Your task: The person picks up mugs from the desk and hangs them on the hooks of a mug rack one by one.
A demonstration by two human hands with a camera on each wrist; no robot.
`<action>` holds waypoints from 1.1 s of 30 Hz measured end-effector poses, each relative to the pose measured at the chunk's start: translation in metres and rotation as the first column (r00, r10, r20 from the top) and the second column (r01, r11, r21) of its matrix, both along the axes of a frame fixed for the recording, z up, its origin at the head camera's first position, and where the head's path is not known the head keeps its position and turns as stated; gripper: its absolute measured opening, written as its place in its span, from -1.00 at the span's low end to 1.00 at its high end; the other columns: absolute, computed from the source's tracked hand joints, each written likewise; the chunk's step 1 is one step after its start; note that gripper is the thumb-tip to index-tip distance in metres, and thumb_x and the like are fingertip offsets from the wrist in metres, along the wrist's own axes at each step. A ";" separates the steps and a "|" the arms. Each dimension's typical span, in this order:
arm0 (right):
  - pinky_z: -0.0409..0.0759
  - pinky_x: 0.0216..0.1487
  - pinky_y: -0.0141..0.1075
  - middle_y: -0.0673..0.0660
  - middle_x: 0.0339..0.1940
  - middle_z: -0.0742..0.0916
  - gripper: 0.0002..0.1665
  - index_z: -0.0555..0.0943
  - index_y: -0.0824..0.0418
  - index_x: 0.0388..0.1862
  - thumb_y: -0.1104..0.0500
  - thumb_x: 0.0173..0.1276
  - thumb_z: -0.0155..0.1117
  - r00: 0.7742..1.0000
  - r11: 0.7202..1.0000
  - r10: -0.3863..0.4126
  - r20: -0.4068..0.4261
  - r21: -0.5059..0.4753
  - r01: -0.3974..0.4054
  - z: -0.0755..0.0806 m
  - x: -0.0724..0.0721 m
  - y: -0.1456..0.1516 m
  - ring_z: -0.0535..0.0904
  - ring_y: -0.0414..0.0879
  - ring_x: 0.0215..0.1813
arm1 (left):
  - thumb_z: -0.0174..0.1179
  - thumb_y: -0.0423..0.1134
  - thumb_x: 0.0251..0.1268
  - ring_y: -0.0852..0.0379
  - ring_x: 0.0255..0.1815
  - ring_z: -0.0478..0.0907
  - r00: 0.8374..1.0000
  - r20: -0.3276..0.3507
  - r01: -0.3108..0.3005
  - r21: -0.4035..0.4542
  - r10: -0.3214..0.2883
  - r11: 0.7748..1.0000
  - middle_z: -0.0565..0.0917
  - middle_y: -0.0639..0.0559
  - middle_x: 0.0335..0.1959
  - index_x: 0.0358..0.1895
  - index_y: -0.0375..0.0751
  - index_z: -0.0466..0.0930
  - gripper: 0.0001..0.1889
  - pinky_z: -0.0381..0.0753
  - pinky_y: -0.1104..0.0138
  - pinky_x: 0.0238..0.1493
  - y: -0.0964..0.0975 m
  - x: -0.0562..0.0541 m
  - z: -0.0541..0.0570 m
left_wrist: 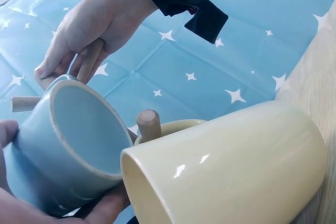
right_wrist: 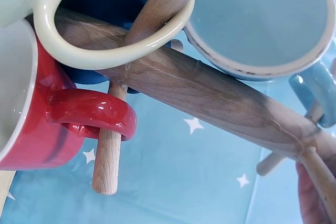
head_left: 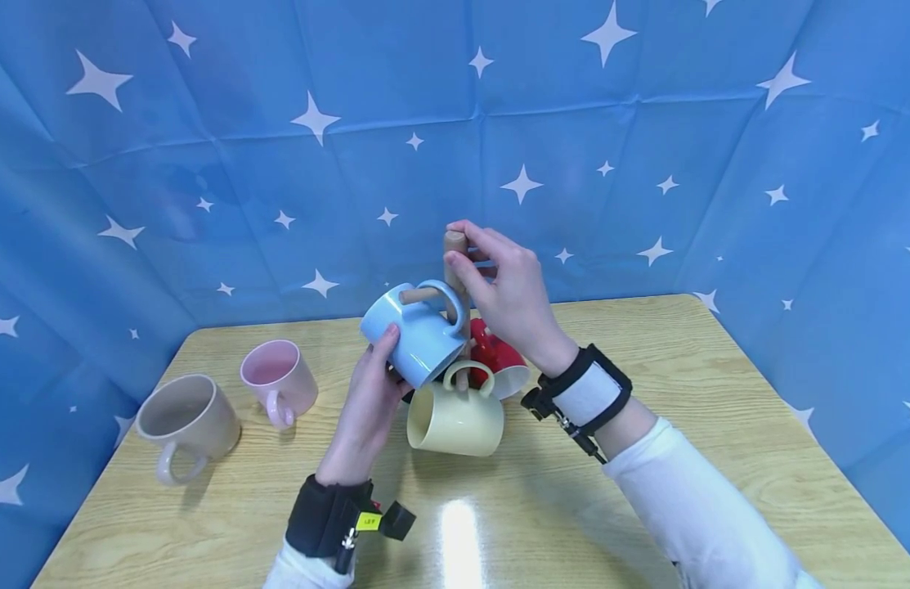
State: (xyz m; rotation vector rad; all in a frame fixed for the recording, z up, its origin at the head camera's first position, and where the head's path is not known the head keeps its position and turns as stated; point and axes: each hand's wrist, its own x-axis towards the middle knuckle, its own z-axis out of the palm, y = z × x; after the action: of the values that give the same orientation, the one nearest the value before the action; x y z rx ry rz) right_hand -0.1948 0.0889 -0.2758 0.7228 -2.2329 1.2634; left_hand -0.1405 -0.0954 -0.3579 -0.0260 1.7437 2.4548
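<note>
My left hand [head_left: 366, 401] grips a light blue mug [head_left: 418, 339] by its body, thumb on the near side. The mug is tilted beside the upper part of a wooden mug tree [right_wrist: 210, 90], and an upper peg [head_left: 419, 295] passes through its handle loop. My right hand [head_left: 509, 286] pinches the top of the post between thumb and fingers. Lower on the tree, a cream mug [head_left: 458, 421] hangs sideways from a peg by its handle. Behind it a red mug [right_wrist: 52, 103] hangs on another peg. A dark blue mug [right_wrist: 113, 1] is mostly hidden behind the post.
To the left on the wooden table [head_left: 646, 409] stand a pink mug [head_left: 296, 384] and a grey-beige mug [head_left: 204, 421], both upright. A blue curtain with white stars [head_left: 396, 82] hangs behind the table and along its sides.
</note>
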 end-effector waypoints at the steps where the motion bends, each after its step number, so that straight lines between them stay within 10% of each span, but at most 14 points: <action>1: 0.83 0.03 -0.02 0.32 0.03 0.79 -0.53 0.61 0.31 0.37 0.22 0.54 0.31 1.000 1.000 0.000 -0.002 -0.001 0.000 0.000 0.000 0.000 0.79 0.16 0.00 | -0.20 0.13 0.72 -0.04 0.51 0.33 1.000 0.000 -0.007 -0.005 0.007 1.000 0.25 -0.22 0.60 0.68 -0.18 -0.03 -0.30 0.52 0.47 0.20 0.000 0.000 0.000; 33: 0.83 0.05 -0.02 0.31 0.05 0.79 -0.53 0.61 0.30 0.37 0.20 0.54 0.32 1.000 1.000 0.002 -0.004 -0.001 -0.002 -0.001 0.000 0.001 0.80 0.16 0.01 | -0.18 0.17 0.72 0.12 0.46 0.43 1.000 -0.014 -0.028 -0.061 0.027 0.998 0.32 -0.17 0.62 0.68 -0.19 0.01 -0.28 0.42 0.33 0.39 -0.004 -0.003 -0.005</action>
State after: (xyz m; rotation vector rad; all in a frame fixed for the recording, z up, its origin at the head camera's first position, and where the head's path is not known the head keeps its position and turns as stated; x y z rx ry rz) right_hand -0.1951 0.0894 -0.2765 0.7268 -2.2291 1.2626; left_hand -0.1431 -0.0993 -0.3629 -0.0405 1.8355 2.4253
